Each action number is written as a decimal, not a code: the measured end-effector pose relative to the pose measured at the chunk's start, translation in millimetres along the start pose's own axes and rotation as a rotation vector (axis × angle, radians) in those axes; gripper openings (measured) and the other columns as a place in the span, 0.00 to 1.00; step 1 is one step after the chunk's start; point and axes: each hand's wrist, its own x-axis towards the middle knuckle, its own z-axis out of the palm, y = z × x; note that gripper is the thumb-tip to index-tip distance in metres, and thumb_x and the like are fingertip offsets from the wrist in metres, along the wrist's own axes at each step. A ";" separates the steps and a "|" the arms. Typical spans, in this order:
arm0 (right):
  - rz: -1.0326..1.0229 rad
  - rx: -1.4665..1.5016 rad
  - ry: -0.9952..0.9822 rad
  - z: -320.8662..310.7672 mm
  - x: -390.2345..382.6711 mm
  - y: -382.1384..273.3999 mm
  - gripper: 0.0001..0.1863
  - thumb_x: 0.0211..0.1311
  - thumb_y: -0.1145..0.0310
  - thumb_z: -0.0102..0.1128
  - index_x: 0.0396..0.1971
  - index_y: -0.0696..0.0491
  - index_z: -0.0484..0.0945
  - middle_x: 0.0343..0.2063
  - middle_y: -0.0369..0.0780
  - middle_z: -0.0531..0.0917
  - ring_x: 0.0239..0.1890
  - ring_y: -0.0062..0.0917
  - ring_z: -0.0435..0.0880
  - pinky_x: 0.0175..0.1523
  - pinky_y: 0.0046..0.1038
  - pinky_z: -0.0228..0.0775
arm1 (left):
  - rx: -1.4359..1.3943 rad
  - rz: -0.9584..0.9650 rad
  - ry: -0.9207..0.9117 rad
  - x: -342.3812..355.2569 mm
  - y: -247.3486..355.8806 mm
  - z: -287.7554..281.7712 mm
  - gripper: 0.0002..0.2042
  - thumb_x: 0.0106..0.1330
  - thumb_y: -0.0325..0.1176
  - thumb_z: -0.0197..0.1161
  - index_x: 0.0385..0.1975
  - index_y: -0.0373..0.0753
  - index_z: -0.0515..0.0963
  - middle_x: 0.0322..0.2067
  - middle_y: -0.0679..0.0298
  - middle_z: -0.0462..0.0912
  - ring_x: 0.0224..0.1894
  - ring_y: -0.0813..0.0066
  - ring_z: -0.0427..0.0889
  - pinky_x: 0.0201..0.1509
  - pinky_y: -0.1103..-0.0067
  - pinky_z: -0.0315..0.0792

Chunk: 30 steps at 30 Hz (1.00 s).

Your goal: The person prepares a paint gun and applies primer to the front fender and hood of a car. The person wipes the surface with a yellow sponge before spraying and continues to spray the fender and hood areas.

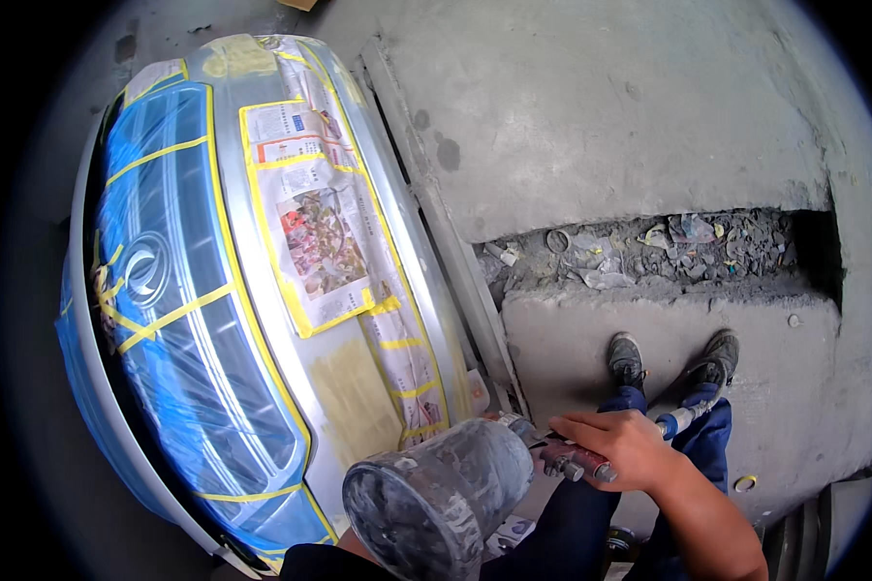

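Note:
My right hand (622, 447) is closed on a paint spray gun (576, 457) with a red part and metal knobs, a hose fitting (680, 418) trailing from it. The gun's large paint-stained cylindrical cup (431, 494) is tilted sideways at the lower middle, beside a car body panel (339, 387). Behind the cup a bit of my left hand or wrist (351, 544) shows; its fingers are hidden. The panel carries blue plastic sheeting (160, 387), yellow tape and newspaper masking (310, 242), with dull yellowish patches on the bare surface.
A concrete floor (630, 116) lies right of the car, with a long recessed trench (649, 247) full of rubble across it and a narrow ledge along the car. My shoes (717, 353) stand below the trench. A tape roll (744, 482) lies at the lower right.

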 end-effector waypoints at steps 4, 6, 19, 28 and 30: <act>-0.097 0.027 -0.013 2.9 -2.3 -53.9 0.34 0.39 0.70 0.69 0.54 0.51 0.75 0.43 0.43 0.83 0.37 0.38 0.85 0.37 0.33 0.79 | 0.298 0.126 0.995 -91.2 33.9 -58.1 0.35 0.64 0.45 0.60 0.66 0.30 0.61 0.70 0.47 0.55 0.73 0.46 0.51 0.73 0.51 0.44; -0.121 0.039 -0.039 4.8 -1.4 -73.4 0.37 0.36 0.69 0.70 0.55 0.51 0.74 0.45 0.42 0.82 0.38 0.38 0.85 0.38 0.33 0.80 | 0.508 -0.048 1.243 -127.2 29.4 -94.0 0.38 0.61 0.44 0.63 0.66 0.28 0.59 0.70 0.42 0.52 0.73 0.43 0.49 0.73 0.52 0.45; -0.086 0.129 -0.062 15.2 55.8 -125.0 0.30 0.37 0.72 0.63 0.50 0.55 0.76 0.41 0.45 0.82 0.38 0.43 0.82 0.42 0.35 0.78 | 0.719 -0.176 1.221 -143.9 5.4 -258.4 0.44 0.63 0.63 0.54 0.67 0.29 0.58 0.72 0.49 0.49 0.74 0.44 0.39 0.75 0.56 0.37; -0.128 0.084 -0.062 25.5 87.7 -143.2 0.35 0.36 0.70 0.65 0.53 0.55 0.74 0.39 0.44 0.82 0.36 0.43 0.82 0.40 0.36 0.77 | 0.588 -0.144 1.098 -169.9 1.2 -230.5 0.46 0.61 0.62 0.56 0.66 0.25 0.59 0.72 0.46 0.49 0.75 0.45 0.41 0.75 0.57 0.39; -0.133 0.080 -0.031 21.5 101.4 -150.7 0.34 0.36 0.70 0.64 0.53 0.55 0.74 0.38 0.44 0.82 0.34 0.42 0.82 0.39 0.35 0.77 | 0.571 -0.116 1.152 -162.9 4.3 -258.2 0.46 0.62 0.62 0.56 0.66 0.24 0.58 0.71 0.44 0.49 0.75 0.45 0.41 0.76 0.58 0.39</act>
